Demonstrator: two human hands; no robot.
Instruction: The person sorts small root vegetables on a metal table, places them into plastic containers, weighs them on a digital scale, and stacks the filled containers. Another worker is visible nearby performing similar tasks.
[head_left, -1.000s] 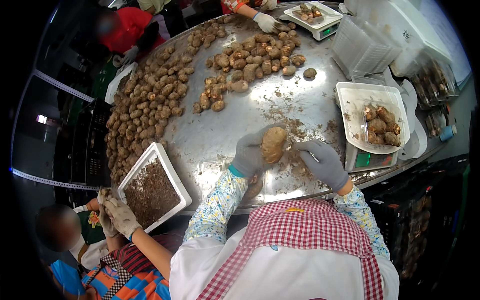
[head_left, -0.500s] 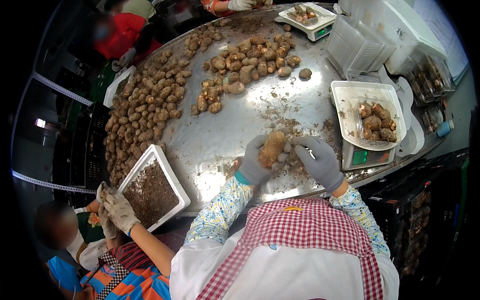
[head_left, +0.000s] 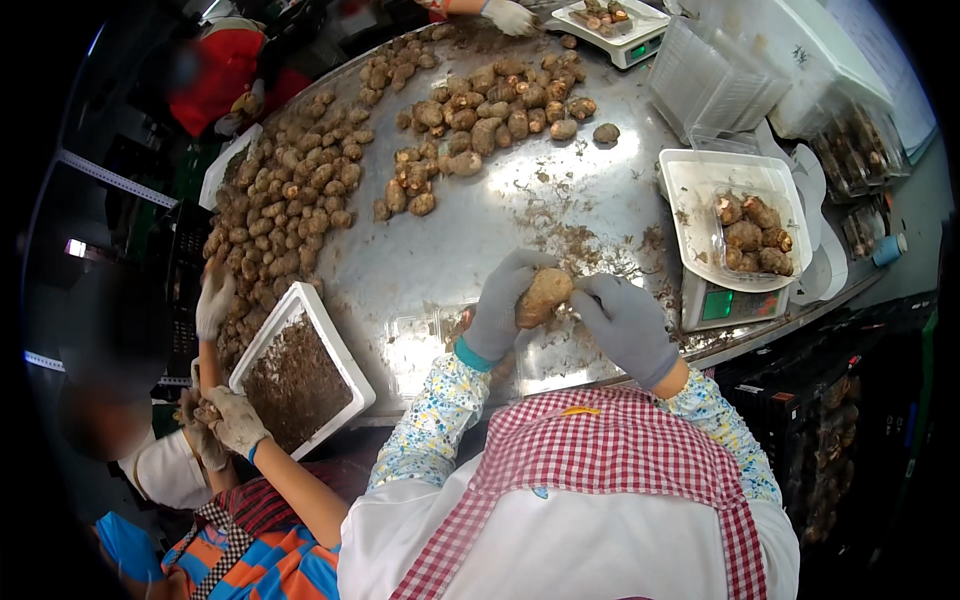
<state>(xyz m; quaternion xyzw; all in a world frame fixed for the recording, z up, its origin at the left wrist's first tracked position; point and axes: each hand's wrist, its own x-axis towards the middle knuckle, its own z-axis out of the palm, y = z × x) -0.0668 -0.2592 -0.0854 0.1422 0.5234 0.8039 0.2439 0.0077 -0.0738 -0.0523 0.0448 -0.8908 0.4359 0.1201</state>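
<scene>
My left hand [head_left: 500,308], in a grey glove, is closed around a brown taro [head_left: 546,298] above the front of the metal table. Against the taro's right side is my right hand [head_left: 627,325], also gloved in grey, its thumb and fingers closed together. A small bright glint shows by its fingertips, but what they hold is mostly hidden. Under my left wrist a clear plastic tray [head_left: 405,345] lies on the table. Bits of brown peel and root [head_left: 575,245] are scattered just beyond my hands.
Piles of taros [head_left: 290,200] cover the table's left and far side. To the right, a scale [head_left: 735,305] bears a white tray [head_left: 690,240] with a filled clear box. Clear boxes [head_left: 710,80] are stacked behind. Co-workers' gloved hands [head_left: 235,420] are near a white foam box [head_left: 345,370] of scraps.
The taro has turned in my left hand, and my right fingers have moved left against it. At the left, a co-worker's gloved hand has reached up to the taro pile.
</scene>
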